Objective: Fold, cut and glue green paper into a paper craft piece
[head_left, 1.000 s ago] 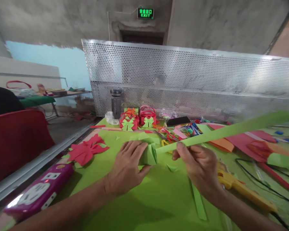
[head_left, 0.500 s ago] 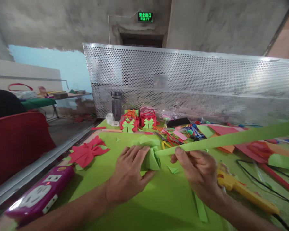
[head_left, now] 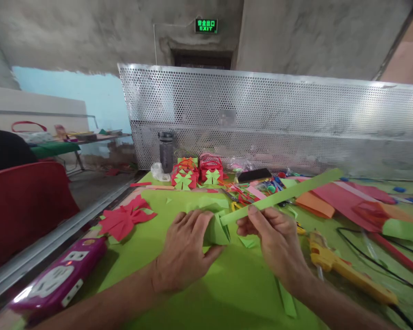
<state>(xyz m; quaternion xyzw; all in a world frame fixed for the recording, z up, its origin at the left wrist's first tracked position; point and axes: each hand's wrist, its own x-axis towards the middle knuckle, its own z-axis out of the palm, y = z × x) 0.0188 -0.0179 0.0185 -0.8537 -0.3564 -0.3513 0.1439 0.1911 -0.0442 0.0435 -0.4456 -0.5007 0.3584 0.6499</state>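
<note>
My left hand (head_left: 187,250) is wrapped round a small folded green paper box (head_left: 217,231), fingers over its far side and thumb at the near side. My right hand (head_left: 273,236) pinches a long light-green paper strip (head_left: 292,190) between thumb and fingers. The strip's left end meets the box's open right side; whether it is fixed there I cannot tell. Beyond the box lies a piece of green paper (head_left: 209,202). Small green scraps (head_left: 248,242) lie between my hands, and another green strip (head_left: 287,300) lies below my right wrist.
A yellow glue gun (head_left: 347,270) with a black cord lies at right. At left are a purple power strip (head_left: 60,275) and red paper flower shapes (head_left: 125,217). Red paper baskets (head_left: 211,169), a grey bottle (head_left: 166,152) and a black phone (head_left: 254,175) stand or lie before the perforated metal panel (head_left: 268,110).
The free end of the green strip has swung away from the right edge, so its full length now shows angled up. My right hand has shifted slightly left; my left hand stays put.
</note>
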